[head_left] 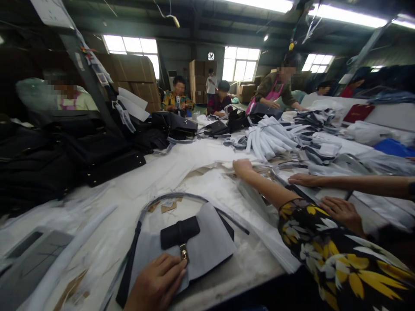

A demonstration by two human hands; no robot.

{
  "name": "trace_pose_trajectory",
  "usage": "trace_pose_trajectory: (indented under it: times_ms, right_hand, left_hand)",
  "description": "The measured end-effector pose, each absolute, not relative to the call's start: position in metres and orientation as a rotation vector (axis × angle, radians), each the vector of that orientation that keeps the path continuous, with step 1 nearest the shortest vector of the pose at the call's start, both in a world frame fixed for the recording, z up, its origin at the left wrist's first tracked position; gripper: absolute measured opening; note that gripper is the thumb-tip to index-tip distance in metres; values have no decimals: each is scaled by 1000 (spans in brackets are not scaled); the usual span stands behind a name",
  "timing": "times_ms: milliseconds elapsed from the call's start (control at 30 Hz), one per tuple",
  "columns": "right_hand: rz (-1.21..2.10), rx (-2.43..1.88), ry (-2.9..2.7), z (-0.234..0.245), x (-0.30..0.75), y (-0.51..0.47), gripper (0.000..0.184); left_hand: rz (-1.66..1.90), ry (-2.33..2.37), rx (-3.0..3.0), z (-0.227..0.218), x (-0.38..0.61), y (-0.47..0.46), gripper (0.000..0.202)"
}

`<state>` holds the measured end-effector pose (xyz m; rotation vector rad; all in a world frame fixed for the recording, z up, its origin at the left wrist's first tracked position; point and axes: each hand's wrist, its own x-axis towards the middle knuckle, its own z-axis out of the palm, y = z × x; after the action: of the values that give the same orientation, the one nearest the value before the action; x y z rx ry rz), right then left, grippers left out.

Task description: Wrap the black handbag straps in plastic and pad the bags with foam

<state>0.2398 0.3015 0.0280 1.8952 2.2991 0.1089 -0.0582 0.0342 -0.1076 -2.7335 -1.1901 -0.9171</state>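
A black handbag (pixel 227 224) lies in front of me, its front covered by a pale grey protective sheet (pixel 210 242). A black tab with a gold clasp (pixel 184 252) crosses the sheet, and the wrapped handle (pixel 175 196) arches away behind. My left hand (pixel 157 280) lies over the bag's lower front, fingers stretched out beside the clasp; its thumb is hidden. Farther off, my right hand (pixel 243 166) reaches out from a flowered sleeve (pixel 343 259), its fingers closed at the edge of a stack of thin white sheets (pixel 207 155).
A co-worker's hands (pixel 304 179) rest on the table close to my right arm. Black bags (pixel 90 151) pile up at left. A bundle of white tubes (pixel 272 136) sits ahead. Grey board (pixel 35 255) lies at near left. Several people work across the table.
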Motion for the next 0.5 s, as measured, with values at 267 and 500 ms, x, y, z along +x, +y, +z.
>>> trace_pose_trajectory:
  times_ms: [267, 500]
  right_hand:
    - [229, 1160, 3008, 36, 148, 152, 22]
    - [-129, 314, 3094, -32, 130, 135, 61]
  left_hand:
    - [-873, -1274, -2694, -103, -57, 30, 19]
    - [-892, -1312, -2549, -117, -61, 23, 26]
